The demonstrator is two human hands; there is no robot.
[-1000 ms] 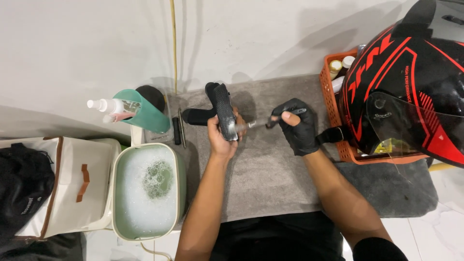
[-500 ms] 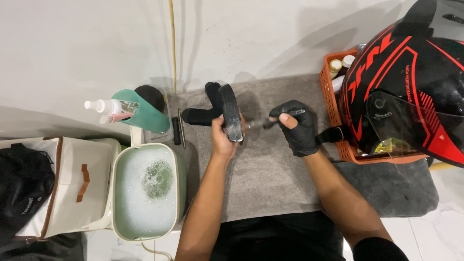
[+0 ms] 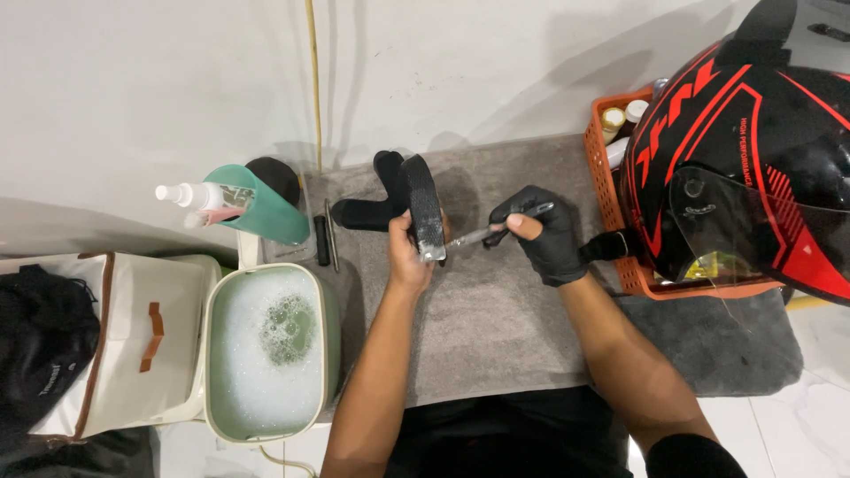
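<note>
Black helmet pad [image 3: 423, 208] stands upright on edge above the grey mat. Slim brush [image 3: 496, 230] lies near-horizontal, tip touching the pad's lower end.

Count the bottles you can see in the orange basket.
3 show in the orange basket, all at its far end beside the helmet: a yellow-capped bottle, a white-capped bottle, and a white bottle. The helmet may hide more.

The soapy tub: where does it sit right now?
In the head view, the pale green tub of suds sits lower left, between the white fabric box and the grey mat, beside the left forearm.
</note>
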